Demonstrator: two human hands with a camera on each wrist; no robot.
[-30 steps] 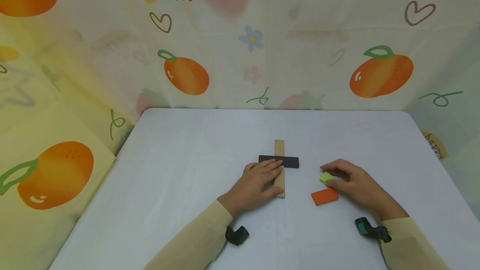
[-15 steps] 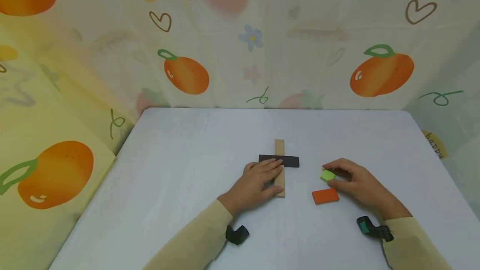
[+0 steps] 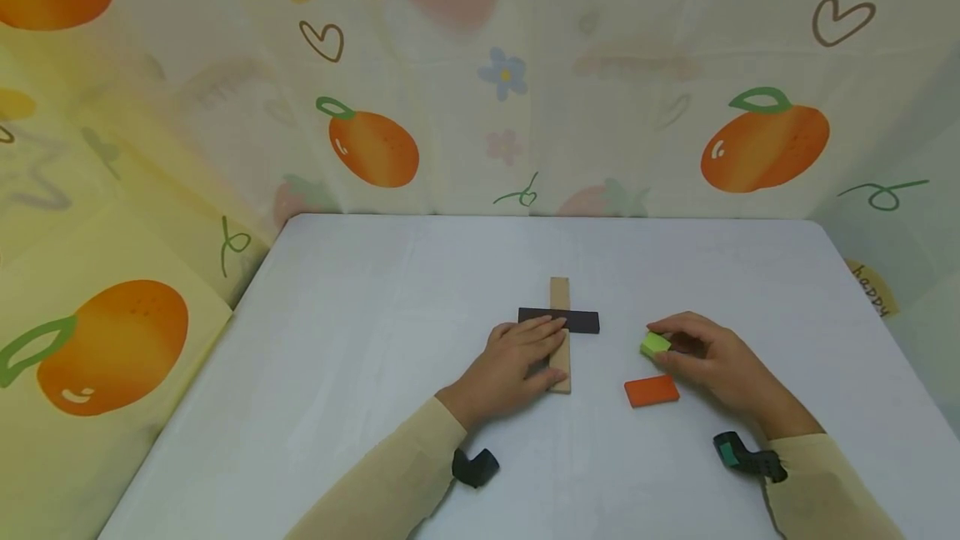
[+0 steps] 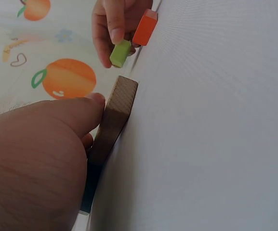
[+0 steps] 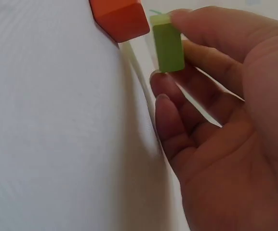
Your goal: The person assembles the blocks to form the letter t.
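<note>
My left hand rests on a black bar, its straight fingers lying over the bar's left part. A light wooden piece shows on the near side of that bar, and more light wood shows on the far side, so together they form a cross. In the left wrist view my thumb touches the side of the near wooden piece. My right hand pinches a small lime-green block between thumb and fingertips. The right wrist view shows the green block held at the fingertips.
An orange rectangular block lies on the white table, just nearer than the green block. A fruit-print cloth hangs behind the table's far edge and along its left side. A dark device sits at the right wrist.
My right hand has carried the green block slightly away from the orange block, toward the far side, and turned it a little. The left hand and the cross stay in place.
</note>
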